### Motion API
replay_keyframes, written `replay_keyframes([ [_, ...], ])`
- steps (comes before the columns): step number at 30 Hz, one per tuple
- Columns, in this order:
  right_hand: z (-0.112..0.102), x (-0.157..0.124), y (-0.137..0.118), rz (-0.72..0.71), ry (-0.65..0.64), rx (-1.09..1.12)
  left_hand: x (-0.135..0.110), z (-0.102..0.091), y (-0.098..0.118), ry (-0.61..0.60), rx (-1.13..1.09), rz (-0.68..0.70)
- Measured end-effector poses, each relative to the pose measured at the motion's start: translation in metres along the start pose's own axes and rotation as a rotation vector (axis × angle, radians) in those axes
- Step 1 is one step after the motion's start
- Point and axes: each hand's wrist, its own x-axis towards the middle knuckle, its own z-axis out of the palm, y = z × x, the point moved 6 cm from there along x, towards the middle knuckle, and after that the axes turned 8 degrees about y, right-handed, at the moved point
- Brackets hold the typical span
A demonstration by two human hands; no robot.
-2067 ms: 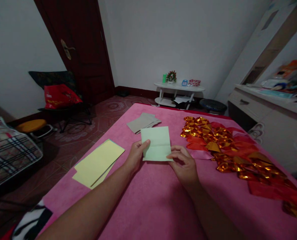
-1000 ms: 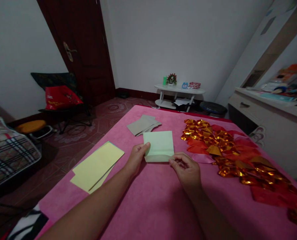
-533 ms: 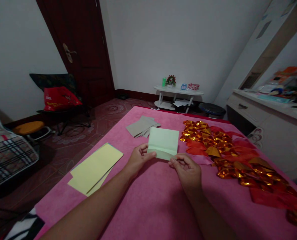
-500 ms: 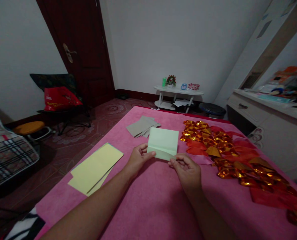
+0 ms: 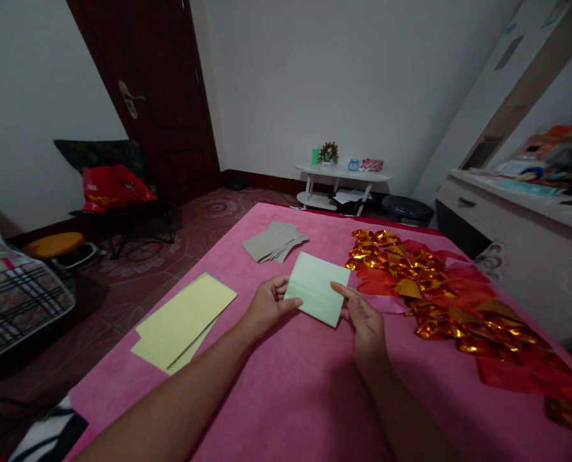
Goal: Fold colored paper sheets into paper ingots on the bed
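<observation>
A pale green sheet of paper with a crease across it is held up between both hands over the pink tablecloth. My left hand grips its left edge, thumb in front and fingers behind. On the right edge, my right hand pinches the paper with its thumb on the front face; some fingers are hidden behind it. Left of my left forearm lies a stack of yellow paper sheets. Beyond the hands, several grey paper pieces are fanned on the cloth.
Shiny gold and red folded pieces cover the right side of the pink-covered table. A white side table stands by the far wall. At left is a chair with a red bag; a cluttered cabinet stands at right.
The green paper has tilted clockwise, and its lower flap now lies flat with the rest. My right hand has moved from the bottom corner up to the right edge.
</observation>
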Motion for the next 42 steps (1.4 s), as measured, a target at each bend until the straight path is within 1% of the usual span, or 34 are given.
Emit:
replay_keyframes([
  [6, -0.0013, -0.0009, 0.0045, 0.028, 0.016, 0.065, -0.0010, 0.0009, -0.0003, -0.006, -0.028, 0.010],
  [22, -0.0002, -0.0016, 0.0037, 0.024, 0.014, 0.043, -0.0017, 0.0003, 0.0035, 0.048, -0.041, 0.010],
  [33, -0.0014, -0.0005, 0.0081, 0.027, 0.016, 0.036, -0.0003, -0.0003, 0.0010, 0.012, -0.022, 0.030],
  [42, -0.0013, -0.0013, 0.0075, 0.032, 0.008, 0.034, 0.0003, -0.0005, 0.0011, 0.022, -0.009, 0.035],
])
